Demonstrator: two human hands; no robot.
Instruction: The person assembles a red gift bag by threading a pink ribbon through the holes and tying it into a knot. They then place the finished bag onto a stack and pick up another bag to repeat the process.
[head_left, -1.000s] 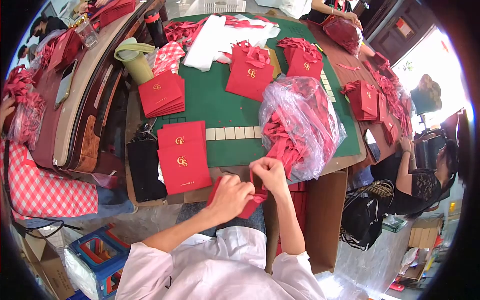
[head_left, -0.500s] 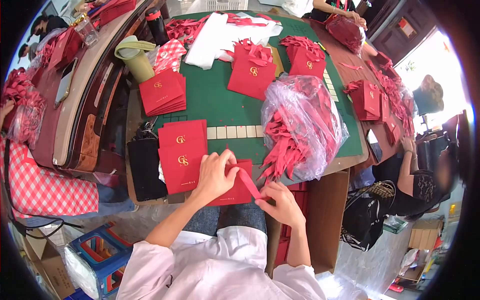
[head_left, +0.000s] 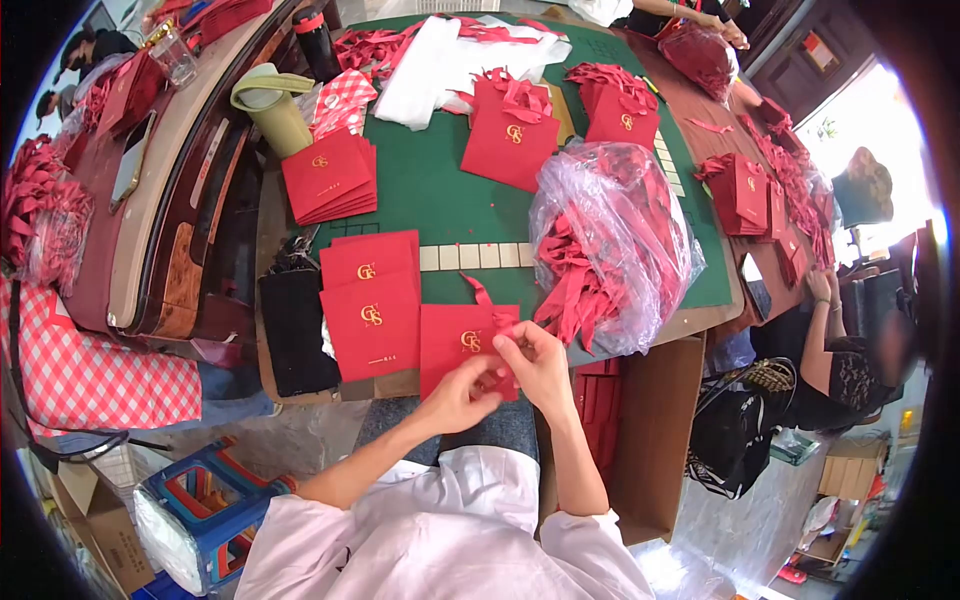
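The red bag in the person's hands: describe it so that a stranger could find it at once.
Start at the green mat and move to its near edge. The red bag lies beside the flat stack, under the left hand and right hand. It alone has a ribbon sticking up.

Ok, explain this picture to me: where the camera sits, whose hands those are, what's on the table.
There is no machine here. The camera is worn on a person's head and looks down, so the white sleeves at the bottom and the two hands are the wearer's own. The curved edges come from the wide lens. The left hand and right hand meet at a red bag with a gold logo, and the fingers pinch a red ribbon at its edge. Beside it lies a stack of flat bags, and to the right a clear plastic sack full of ribbons. All rest on a green table. Another person sits at the right.
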